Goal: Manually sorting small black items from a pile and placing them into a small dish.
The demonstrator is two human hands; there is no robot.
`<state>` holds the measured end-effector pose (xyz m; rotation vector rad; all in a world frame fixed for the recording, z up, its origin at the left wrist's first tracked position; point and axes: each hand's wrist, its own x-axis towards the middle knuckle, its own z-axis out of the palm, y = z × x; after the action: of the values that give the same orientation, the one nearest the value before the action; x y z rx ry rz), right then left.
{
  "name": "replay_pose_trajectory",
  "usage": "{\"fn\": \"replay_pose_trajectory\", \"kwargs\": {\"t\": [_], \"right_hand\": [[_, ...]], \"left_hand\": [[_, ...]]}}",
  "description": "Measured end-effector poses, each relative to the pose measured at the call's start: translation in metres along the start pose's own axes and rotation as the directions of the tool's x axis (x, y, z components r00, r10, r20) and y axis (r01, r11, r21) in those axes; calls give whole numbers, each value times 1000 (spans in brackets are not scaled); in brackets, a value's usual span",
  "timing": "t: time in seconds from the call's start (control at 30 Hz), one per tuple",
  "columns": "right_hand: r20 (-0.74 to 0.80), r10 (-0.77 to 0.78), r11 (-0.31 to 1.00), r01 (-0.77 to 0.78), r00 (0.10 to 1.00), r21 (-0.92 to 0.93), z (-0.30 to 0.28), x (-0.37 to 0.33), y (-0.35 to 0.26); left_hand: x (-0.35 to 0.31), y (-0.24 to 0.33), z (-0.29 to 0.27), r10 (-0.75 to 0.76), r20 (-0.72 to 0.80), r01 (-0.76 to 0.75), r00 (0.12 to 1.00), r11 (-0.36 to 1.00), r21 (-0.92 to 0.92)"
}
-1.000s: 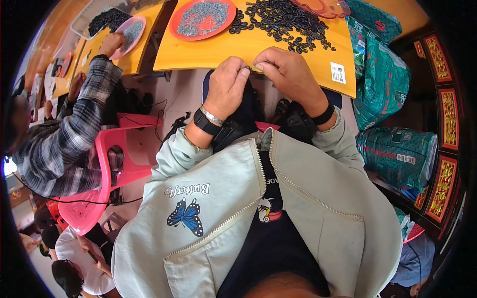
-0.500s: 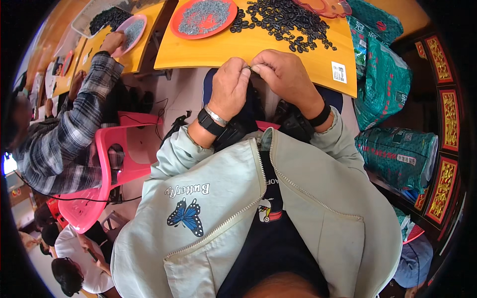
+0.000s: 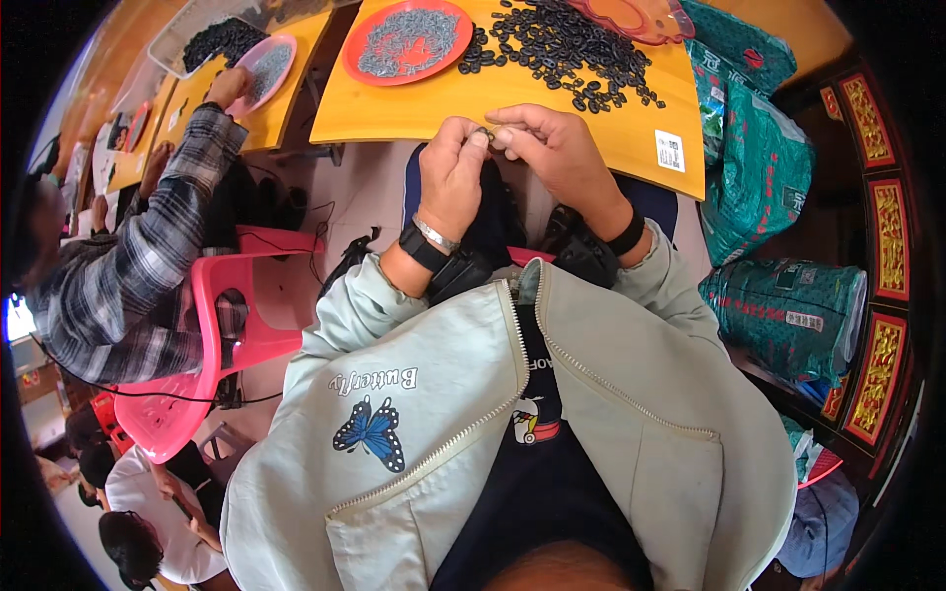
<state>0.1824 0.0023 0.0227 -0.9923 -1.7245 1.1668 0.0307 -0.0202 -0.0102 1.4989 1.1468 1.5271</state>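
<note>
My left hand (image 3: 453, 175) pinches a small black oval piece (image 3: 487, 134) between thumb and fingertips, just in front of the table's near edge. My right hand (image 3: 564, 158) meets it from the right. Its thumb presses close to the piece, while the index finger stretches out above it. Whatever the right fingertips grip is too small to make out. Beyond both hands, many loose black oval pieces (image 3: 576, 49) lie spread on the yellow table (image 3: 434, 110). To their left stands a red plate (image 3: 352, 47) heaped with small silvery metal parts.
A clear reddish tray (image 3: 645, 22) lies at the table's far right. Green bags (image 3: 764, 182) stand along the right side. On the left, a person in a plaid sleeve (image 3: 187, 167) reaches to a pink plate (image 3: 288, 74), beside a pink chair (image 3: 207, 315).
My right index finger has straightened away from the pinch, and more of the black piece shows at my left fingertips. The view has shifted slightly.
</note>
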Motion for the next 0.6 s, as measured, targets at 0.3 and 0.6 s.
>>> {"fn": "replay_pose_trajectory", "kwargs": {"t": [0.3, 0.6], "right_hand": [[37, 73, 997, -74, 997, 35, 5, 1, 3], [1, 56, 998, -56, 998, 32, 6, 1, 10]], "left_hand": [[3, -1, -6, -87, -27, 85, 996, 994, -68], [2, -3, -6, -92, 66, 98, 994, 991, -89]]}}
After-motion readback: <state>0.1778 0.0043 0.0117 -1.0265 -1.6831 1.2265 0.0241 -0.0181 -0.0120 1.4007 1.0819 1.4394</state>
